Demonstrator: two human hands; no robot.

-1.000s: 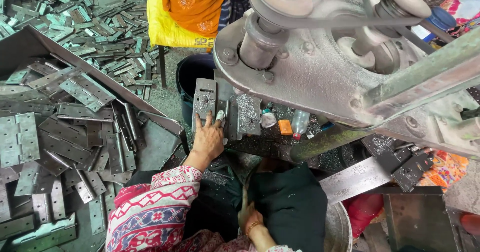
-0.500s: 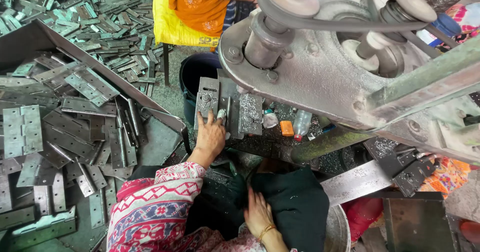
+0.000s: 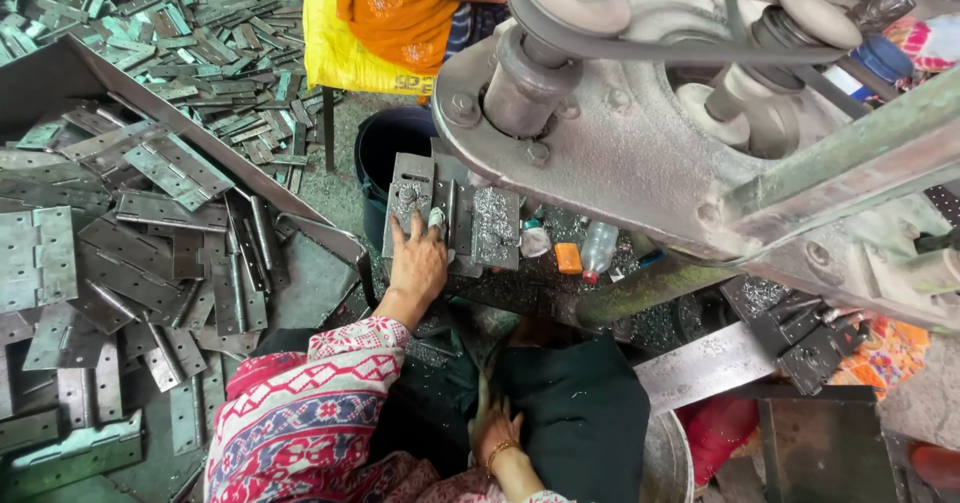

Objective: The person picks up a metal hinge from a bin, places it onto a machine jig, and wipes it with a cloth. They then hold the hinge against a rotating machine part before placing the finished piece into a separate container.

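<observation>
Press bed (image 3: 560, 288): hinge plates (image 3: 455, 213), orange block (image 3: 567, 257), small bottle (image 3: 598, 249), swarf. Floor (image 3: 330, 198): loose hinges (image 3: 130, 233) heaped.

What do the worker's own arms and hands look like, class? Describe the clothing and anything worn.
The left hand is bare, its arm in a red, white and blue patterned sleeve. The right hand is bare too, with a gold bangle at the wrist.
</observation>
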